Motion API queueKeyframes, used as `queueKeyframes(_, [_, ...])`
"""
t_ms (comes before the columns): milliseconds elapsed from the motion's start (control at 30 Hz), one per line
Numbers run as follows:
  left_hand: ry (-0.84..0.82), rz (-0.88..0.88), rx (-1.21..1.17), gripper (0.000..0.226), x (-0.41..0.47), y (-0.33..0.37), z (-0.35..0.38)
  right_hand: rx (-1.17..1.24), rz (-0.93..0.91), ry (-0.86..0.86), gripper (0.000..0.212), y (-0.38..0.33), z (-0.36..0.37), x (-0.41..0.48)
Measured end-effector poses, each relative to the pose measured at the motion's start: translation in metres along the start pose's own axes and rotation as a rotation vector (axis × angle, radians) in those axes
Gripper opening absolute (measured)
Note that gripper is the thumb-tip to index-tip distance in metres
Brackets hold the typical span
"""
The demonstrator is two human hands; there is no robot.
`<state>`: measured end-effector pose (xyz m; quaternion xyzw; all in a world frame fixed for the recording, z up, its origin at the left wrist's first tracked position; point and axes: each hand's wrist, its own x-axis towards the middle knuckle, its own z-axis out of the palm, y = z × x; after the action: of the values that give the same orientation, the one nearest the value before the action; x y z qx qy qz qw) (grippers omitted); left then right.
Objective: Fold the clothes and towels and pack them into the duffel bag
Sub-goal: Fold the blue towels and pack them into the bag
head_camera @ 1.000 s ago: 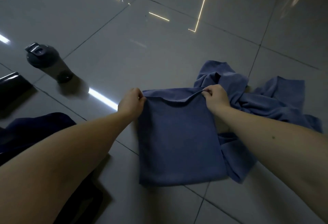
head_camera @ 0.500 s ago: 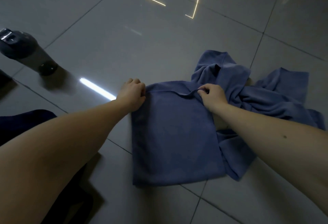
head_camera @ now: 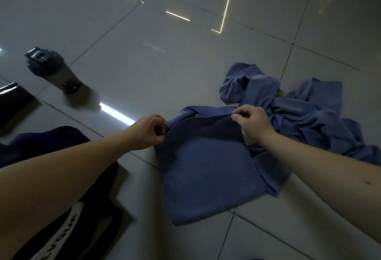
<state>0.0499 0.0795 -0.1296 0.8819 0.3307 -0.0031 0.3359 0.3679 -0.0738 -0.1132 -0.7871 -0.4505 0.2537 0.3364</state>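
We see a blue rectangular terry towel (head_camera: 206, 173) lying folded flat on the glossy grey tiled floor (head_camera: 165, 63), its near edge towards us and its far edge raised off the tiles. The left hand (head_camera: 149, 132) pinches the far left corner of that edge between curled fingers and thumb, and the right hand (head_camera: 252, 124) pinches the far right corner the same way, so the top layer arches up between them. Just beside the right hand, and partly under the folded towel's right side, a crumpled heap of blue cloth (head_camera: 305, 115) spreads out; we cannot tell whether it is one piece with the towel. Below the left forearm lies a black fabric bag with a white lettered band (head_camera: 103, 198), and a dark navy bundle (head_camera: 47, 140) sits just beyond it. Well apart, at the far left, a dark grey shaker bottle (head_camera: 53, 70) stands near a shiny black object (head_camera: 14, 101).
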Motion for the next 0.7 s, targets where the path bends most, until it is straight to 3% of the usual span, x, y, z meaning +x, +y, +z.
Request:
queueKeyframes(167, [-0.066, -0.030, -0.227, 0.014, -0.038, 0.038, -0.008, 0.013, -0.140, 0.039, 0.004, -0.020, -0.020, -0.029])
queueKeyframes(333, [-0.322, -0.154, -0.503, 0.014, -0.065, 0.072, -0.015, -0.006, -0.185, -0.072, 0.005, -0.046, -0.036, -0.060])
queueKeyframes(567, [-0.570, -0.188, -0.576, 0.015, -0.084, 0.089, -0.004, 0.005, -0.244, -0.153, 0.010, -0.055, -0.056, -0.092])
queueKeyframes(700, [-0.572, -0.207, -0.661, 0.016, -0.081, 0.097, 0.020, 0.016, -0.190, -0.183, 0.011, -0.042, -0.055, -0.105])
